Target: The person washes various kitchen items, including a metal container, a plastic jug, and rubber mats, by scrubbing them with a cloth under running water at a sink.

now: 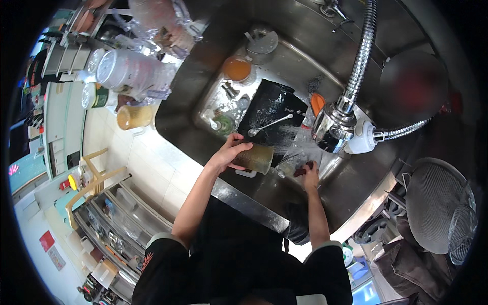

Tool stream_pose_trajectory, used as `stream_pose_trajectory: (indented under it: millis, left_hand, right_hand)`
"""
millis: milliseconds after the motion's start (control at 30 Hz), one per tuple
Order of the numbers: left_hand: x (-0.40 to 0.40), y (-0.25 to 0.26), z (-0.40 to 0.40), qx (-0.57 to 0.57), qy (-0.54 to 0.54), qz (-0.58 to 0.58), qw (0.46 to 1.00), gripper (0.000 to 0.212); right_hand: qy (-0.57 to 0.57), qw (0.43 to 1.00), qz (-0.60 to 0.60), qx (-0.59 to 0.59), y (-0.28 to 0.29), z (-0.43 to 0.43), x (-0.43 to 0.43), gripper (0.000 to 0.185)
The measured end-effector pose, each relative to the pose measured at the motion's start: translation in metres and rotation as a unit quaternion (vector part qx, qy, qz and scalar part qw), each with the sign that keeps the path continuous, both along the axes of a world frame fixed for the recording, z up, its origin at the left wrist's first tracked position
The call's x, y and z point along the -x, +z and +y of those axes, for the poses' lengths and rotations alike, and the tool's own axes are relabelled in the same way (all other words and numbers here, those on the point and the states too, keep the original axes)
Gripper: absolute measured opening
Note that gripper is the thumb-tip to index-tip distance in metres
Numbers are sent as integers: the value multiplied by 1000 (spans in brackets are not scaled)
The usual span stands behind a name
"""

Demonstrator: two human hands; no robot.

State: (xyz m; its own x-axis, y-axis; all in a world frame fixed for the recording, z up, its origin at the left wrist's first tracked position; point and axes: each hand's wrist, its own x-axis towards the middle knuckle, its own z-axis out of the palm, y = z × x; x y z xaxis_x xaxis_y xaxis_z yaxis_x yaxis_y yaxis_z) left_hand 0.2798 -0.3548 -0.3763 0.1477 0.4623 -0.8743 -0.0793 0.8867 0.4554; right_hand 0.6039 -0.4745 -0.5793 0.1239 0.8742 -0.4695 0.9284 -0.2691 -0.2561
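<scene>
Tilted on its side over the sink, a yellowish translucent plastic jug [259, 158] is gripped by my left hand [228, 154]. My right hand [311, 178] holds a dark red scrubbing pad or cloth [302, 170], low in the sink and apart from the jug; the exact kind is unclear. Water sprays from the chrome faucet head [332, 131] towards the jug. Beyond my hands, a long-handled metal spoon [270, 125] lies on a wet black sheet or mat [256, 105]. Clear plastic items [295, 154] sit under the spray, blurred by water.
The steel sink [183, 110] also holds an orange-filled container [236, 68], a metal jigger [230, 90], a green-tinted vessel [224, 124] and an orange tool [317, 103]. Plastic containers [131, 70] and another yellowish jug [134, 117] crowd the left counter. Mesh strainers [436, 206] hang right.
</scene>
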Motion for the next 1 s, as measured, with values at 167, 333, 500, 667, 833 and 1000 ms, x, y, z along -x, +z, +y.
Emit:
stream_pose_trajectory:
  millis: [167,333,500,667,833,1000]
  left_hand:
    - [12,-14,-24,123,115,-150,974,32]
    - [-15,-90,-50,-620,-200,-28,758,80]
    - [-51,-4,-51,-203,-73,-220,951,63]
    - [-43,35,-36,38,11,-192,981,57]
    - [-35,55,-11,-25,-1,-135,991,51]
    - [-26,53,14,-94,15,-80,992,50]
  right_hand:
    - [-4,947,288,-141,129,53,35,20]
    - [123,921,266,-257,261,64,72,22]
    - [39,948,300,-97,328,47,126,43]
    - [9,857,515,-4,294,52,149,40]
    - [-136,718,681,46,265,82,162,38]
    - [-171,759,627,-44,280,102,181,42]
